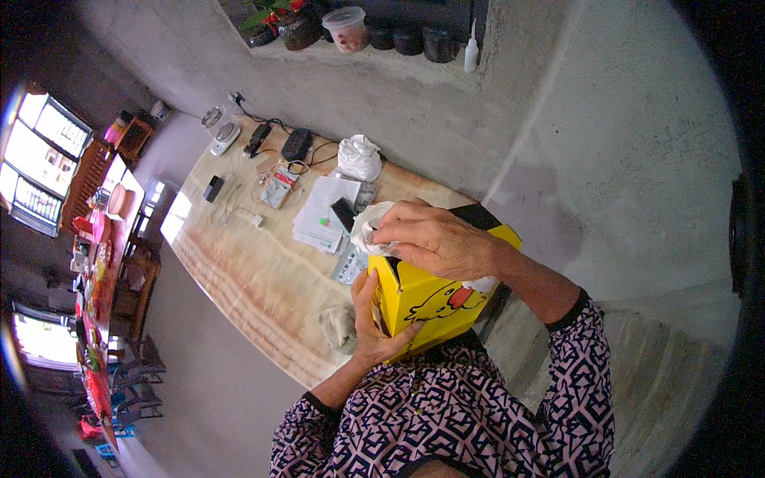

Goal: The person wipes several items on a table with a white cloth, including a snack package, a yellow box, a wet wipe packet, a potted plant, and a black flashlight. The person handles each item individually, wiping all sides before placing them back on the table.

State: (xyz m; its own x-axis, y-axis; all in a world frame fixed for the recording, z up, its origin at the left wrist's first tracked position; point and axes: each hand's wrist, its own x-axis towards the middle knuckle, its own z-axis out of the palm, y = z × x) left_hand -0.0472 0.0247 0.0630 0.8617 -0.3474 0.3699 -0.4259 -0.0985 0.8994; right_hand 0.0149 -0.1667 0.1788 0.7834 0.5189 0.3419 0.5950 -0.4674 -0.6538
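Note:
My left hand point(375, 328) grips the near left side of a yellow cardboard box point(442, 293) printed with a cartoon duck face. The box sits tilted in the view, close against my body at the table's right end. Above its top edge, my right hand point(439, 236) pinches a crumpled white cloth point(369, 230) between thumb and fingers. Some white material point(480, 284) shows below my right wrist, beside the box. A greyish crumpled cloth point(337, 327) lies on the table point(257, 263) just left of my left hand. The box's inside is hidden from me.
Papers point(326, 209), a black sponge-like block point(343, 213) and a white cloth bundle point(359, 158) lie beyond the box. Cables, a small black box point(213, 188) and a kitchen scale point(225, 140) stand farther left. Jars and a plastic tub point(346, 30) line the wall ledge.

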